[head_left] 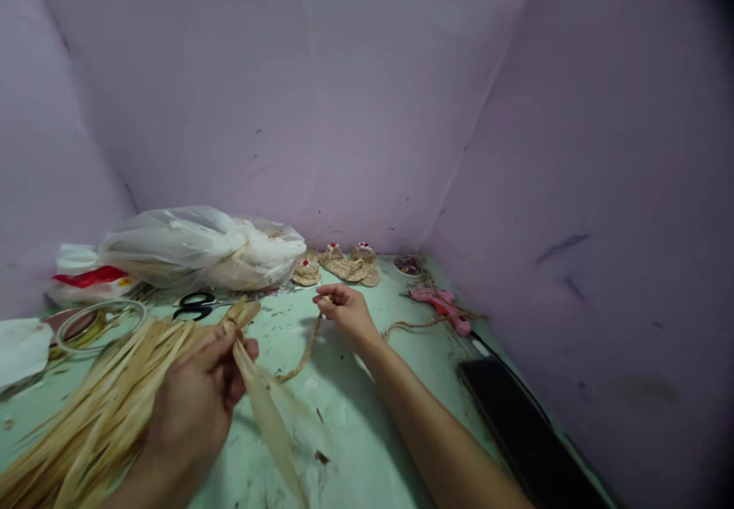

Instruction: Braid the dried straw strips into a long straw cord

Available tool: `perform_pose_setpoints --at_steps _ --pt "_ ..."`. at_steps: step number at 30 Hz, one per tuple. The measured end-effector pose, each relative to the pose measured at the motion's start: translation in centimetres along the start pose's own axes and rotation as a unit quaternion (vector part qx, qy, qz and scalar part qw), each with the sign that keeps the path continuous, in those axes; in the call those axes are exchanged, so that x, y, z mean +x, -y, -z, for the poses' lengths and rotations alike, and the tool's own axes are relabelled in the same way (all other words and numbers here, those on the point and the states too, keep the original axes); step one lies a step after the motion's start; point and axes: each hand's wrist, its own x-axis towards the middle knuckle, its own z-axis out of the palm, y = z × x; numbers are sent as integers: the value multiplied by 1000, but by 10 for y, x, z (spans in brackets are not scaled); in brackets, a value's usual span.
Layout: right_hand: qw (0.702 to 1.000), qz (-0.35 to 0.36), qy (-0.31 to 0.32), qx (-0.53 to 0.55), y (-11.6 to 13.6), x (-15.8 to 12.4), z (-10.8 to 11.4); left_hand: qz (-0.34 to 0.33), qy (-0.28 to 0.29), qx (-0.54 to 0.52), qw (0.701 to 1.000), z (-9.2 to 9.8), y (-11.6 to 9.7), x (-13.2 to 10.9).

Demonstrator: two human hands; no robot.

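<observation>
My left hand [200,387] is closed, thumb against fingers, on a pale dried leaf strip [267,410] that hangs down toward the table's front. Under and beside that hand lies a bundle of dried straw-coloured strips [108,402]. Further forward, my right hand [344,310] pinches a twisted brown cord [310,348] near the middle of the table. The cord droops from its fingertips to the green tabletop [355,410]. More twisted cord [413,325] lies to the right of that hand, beyond my wrist.
Small woven slippers [344,263] with red beads stand at the back wall. Left are a plastic bag [200,249], black-handled scissors [198,306] and tape rolls [100,325]. Right are a pink glue gun [441,306], a small round dish [407,266] and a black phone-like slab [527,432].
</observation>
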Motion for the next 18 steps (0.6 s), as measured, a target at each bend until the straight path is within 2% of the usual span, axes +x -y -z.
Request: perform_pose_setpoints --at_steps 3,6,9,12,18 --pt "998 22 45 37 4 -22 -11 10 51 -18 999 -21 -1 9" --pt "995 22 58 84 9 -39 -14 7 112 40 993 -36 17 12" --pt "993 20 72 94 15 -46 -7 13 142 121 982 -39 34 11" --pt "991 -12 118 56 17 -46 6 -37 138 142 979 -35 39 11" --pt "987 25 157 -16 14 -43 20 -79 111 128 982 -29 41 20"
